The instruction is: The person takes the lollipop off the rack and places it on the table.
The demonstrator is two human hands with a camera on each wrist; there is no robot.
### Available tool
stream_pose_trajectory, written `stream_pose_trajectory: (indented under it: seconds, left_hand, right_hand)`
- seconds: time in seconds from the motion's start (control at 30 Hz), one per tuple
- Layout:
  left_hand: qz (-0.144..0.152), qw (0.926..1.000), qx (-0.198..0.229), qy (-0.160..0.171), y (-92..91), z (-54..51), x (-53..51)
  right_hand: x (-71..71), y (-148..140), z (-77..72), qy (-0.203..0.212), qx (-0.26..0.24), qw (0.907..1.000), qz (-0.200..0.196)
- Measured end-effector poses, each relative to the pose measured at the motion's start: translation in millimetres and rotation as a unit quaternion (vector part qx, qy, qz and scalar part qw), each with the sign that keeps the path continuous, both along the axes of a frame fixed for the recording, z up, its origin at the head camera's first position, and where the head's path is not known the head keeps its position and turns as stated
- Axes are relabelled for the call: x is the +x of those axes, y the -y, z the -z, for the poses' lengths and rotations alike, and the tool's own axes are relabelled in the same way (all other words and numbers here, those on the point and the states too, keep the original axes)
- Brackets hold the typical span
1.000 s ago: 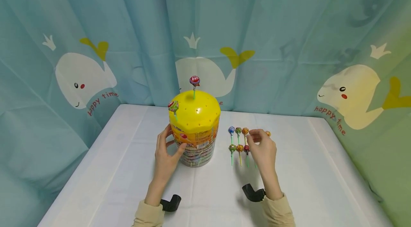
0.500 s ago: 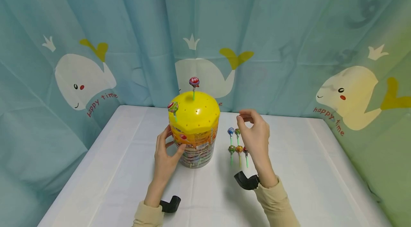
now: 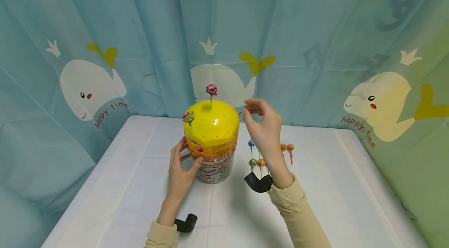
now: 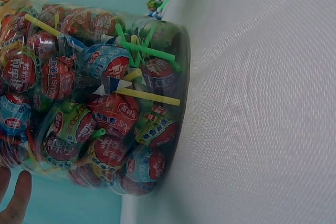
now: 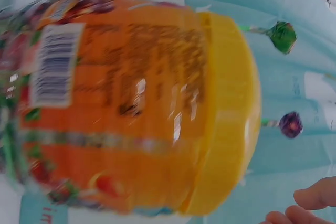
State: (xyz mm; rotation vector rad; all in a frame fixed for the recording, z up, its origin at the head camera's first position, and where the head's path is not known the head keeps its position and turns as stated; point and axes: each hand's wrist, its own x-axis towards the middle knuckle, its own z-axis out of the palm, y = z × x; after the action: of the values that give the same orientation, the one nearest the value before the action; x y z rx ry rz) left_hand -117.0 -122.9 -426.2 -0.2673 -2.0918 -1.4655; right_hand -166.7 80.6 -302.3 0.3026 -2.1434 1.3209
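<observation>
A lollipop jar (image 3: 213, 154) with a domed yellow lid (image 3: 214, 123) stands upright on the table, its clear lower part packed with wrapped lollipops. My left hand (image 3: 181, 174) holds the jar's left side, thumb in front and fingers curving round behind. Two lollipops stick up from lid holes: a red-purple lollipop (image 3: 211, 90) at the back and a green-red lollipop (image 3: 188, 117) at the left. My right hand (image 3: 265, 127) hovers just right of the lid with its fingers loosely bent. Between its thumb and fingertips (image 5: 310, 195), nothing shows in the right wrist view.
Loose lollipops lie in two rows right of the jar, among them a blue lollipop (image 3: 251, 144) and an orange lollipop (image 3: 290, 147); my right forearm covers some. A whale-print curtain (image 3: 298, 45) hangs behind the white table (image 3: 326, 185).
My right hand has lifted away from the lollipop rows and moved up and left toward the yellow lid, uncovering the orange lollipops at the right end. My left hand and the jar have stayed put.
</observation>
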Motion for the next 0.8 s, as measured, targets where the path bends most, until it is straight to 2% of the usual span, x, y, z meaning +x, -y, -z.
stream_pose_trajectory:
  seconds: [0.27,0.47,0.8]
  left_hand:
    - [0.002,1.0000,0.001,0.000,1.1,-0.1,0.7]
    - [0.003,0.9999,0.002,0.010,0.7,-0.8,0.8]
    - [-0.003,0.9999,0.003,0.015,-0.2,-1.8,1.1]
  right_hand:
    - [-7.2,23,-13.2,-0.019,-0.001,0.9992,-0.037]
    - [-13.3,39,-13.2,-0.004,-0.002,0.9985,-0.055]
    - [-24.3,58,-13.0,-0.013,0.004,0.9979,-0.064]
